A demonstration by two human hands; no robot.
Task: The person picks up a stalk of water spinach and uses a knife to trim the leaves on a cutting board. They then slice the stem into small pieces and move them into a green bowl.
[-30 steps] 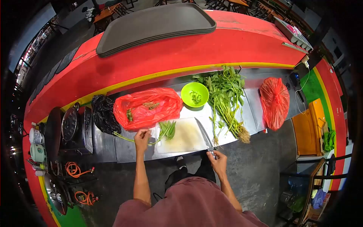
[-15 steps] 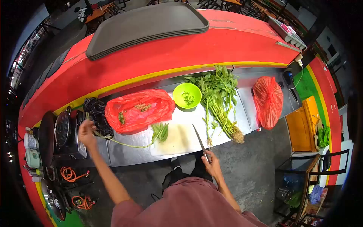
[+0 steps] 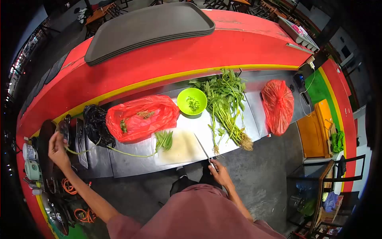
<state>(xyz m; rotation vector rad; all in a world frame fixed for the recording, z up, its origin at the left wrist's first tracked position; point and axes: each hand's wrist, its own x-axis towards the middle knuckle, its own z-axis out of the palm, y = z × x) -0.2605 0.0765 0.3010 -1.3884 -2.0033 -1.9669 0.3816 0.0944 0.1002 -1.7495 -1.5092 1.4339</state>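
Observation:
At the far left, my left hand [image 3: 58, 149] is closed on a long thin green stem [image 3: 129, 154], whose leafy end [image 3: 164, 140] lies on the white cutting board [image 3: 184, 148]. My right hand [image 3: 219, 172] grips the handle of a knife [image 3: 203, 148], its blade slanting over the board's right side. Behind the board stands a green bowl [image 3: 192, 101] with small chopped green pieces. A bundle of leafy greens with roots [image 3: 227, 107] lies right of the bowl. An open red plastic bag [image 3: 139, 119] with plant scraps is left of the bowl.
A black plastic bag [image 3: 95, 124] sits beside the stove [image 3: 80, 144] at left. A tied red bag [image 3: 277, 106] rests on the counter at right. Stacked trays [image 3: 151, 30] lie on the red ledge [image 3: 238, 44]. Orange hoses [image 3: 84, 215] hang below left.
My left hand has moved further left and slightly down, drawing out the stem. The knife remains in my right hand, which has shifted slightly left in view.

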